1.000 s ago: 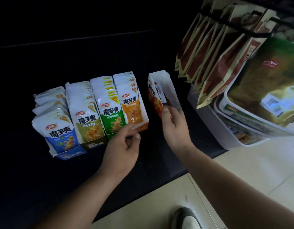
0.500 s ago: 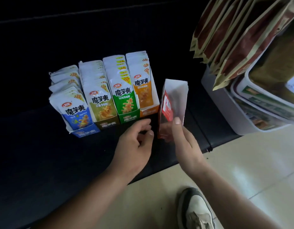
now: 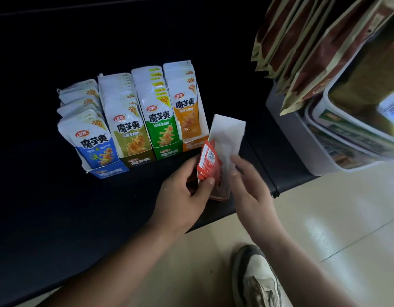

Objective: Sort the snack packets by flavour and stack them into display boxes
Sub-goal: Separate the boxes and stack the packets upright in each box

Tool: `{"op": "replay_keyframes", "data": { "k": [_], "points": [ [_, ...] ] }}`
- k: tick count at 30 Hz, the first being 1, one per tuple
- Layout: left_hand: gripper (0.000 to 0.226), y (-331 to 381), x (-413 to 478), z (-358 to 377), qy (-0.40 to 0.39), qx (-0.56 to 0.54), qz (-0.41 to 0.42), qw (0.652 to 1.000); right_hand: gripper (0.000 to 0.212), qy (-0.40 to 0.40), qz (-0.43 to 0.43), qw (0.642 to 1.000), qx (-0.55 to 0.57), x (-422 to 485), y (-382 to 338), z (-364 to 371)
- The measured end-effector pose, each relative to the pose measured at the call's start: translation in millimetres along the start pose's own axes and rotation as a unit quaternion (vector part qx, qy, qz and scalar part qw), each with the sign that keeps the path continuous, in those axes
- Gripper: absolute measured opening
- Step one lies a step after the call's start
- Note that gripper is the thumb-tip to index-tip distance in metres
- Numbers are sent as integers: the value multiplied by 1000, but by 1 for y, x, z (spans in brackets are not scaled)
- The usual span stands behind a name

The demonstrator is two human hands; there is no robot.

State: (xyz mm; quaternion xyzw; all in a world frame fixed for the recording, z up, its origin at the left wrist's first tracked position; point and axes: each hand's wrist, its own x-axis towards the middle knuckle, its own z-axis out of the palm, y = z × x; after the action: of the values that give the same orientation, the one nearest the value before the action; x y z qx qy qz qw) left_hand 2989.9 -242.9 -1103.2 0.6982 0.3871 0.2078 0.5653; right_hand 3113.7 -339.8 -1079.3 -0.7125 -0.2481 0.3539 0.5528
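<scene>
- a worn grey-and-cream trainer [image 3: 255, 278] stands on the pale glossy tiled floor [image 3: 335, 218] at the bottom edge, between the two bare forearms.
- the left hand [image 3: 182, 193] reaches in from the lower left. its thumb and curled fingers pinch the lower end of a small red foil snack packet [image 3: 208, 161], held upright with its barcode side showing.
- the right hand [image 3: 249, 185] reaches in from the lower right. its fingers are bent round the right side of a narrow cardboard display box with a white inner wall [image 3: 228, 136], holding it tilted over the black counter [image 3: 58, 218] near the front edge.
- the red foil snack packet touches the left edge of that held box. whether it is already inside cannot be told.
- just behind the left hand, four filled boxes stand side by side on the counter, touching: a blue display box [image 3: 109, 172], an olive-brown display box [image 3: 138, 161], a green display box [image 3: 168, 152] and an orange display box [image 3: 192, 145].
- each holds a row of white-topped packets matching its own colour, upright with the labels facing forward. the rear packets in the blue one lean and fan out unevenly.
- the held box sits just right of the orange one, very close to it.
- further right, stacked white plastic tubs [image 3: 302, 140] stand at the counter's end, with a large green-gold bag [image 3: 368, 85] in the upper one.
- above them hang brown-and-cream pouches [image 3: 302, 52] in a tight row.
</scene>
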Motion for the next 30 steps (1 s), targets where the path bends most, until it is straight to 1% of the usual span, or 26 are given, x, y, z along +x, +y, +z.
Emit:
{"op": "replay_keyframes", "data": {
  "k": [2,6,8,11,13,15,17,19,21,24,27,30],
  "points": [
    [44,3,-2,0,6,-1,24,1000,30,-27,-5,999,31,-10,2,3],
    [34,-2,-19,-7,69,90,65,991,36,-24,-10,1000,4,-17,13,-4],
    [28,-3,-26,-11,85,118,80,986,38,-33,0,999,14,-18,14,-5],
    [13,7,-31,-15,73,173,147,971,32,-59,14,997,52,-23,8,-1],
    [16,13,-34,-14,43,215,201,955,30,-80,34,992,88,-26,0,4],
    [22,14,-36,-14,19,250,224,942,32,-82,42,992,84,-27,-4,6],
    [19,9,-40,-16,10,250,215,944,28,-52,30,997,44,-27,-6,8],
    [21,5,-42,-20,12,238,196,951,18,-10,16,1000,4,-25,-5,8],
    [23,3,-43,-24,35,224,185,956,10,19,16,1000,-6,-24,-4,7],
    [14,4,-41,-34,99,181,142,968,11,25,12,999,-37,-25,-3,7],
    [16,11,-37,-46,162,112,88,977,12,33,6,998,-56,-27,-5,8],
    [16,20,-35,-54,188,58,66,978,14,45,14,997,-60,-27,-7,7]
  ]
}}
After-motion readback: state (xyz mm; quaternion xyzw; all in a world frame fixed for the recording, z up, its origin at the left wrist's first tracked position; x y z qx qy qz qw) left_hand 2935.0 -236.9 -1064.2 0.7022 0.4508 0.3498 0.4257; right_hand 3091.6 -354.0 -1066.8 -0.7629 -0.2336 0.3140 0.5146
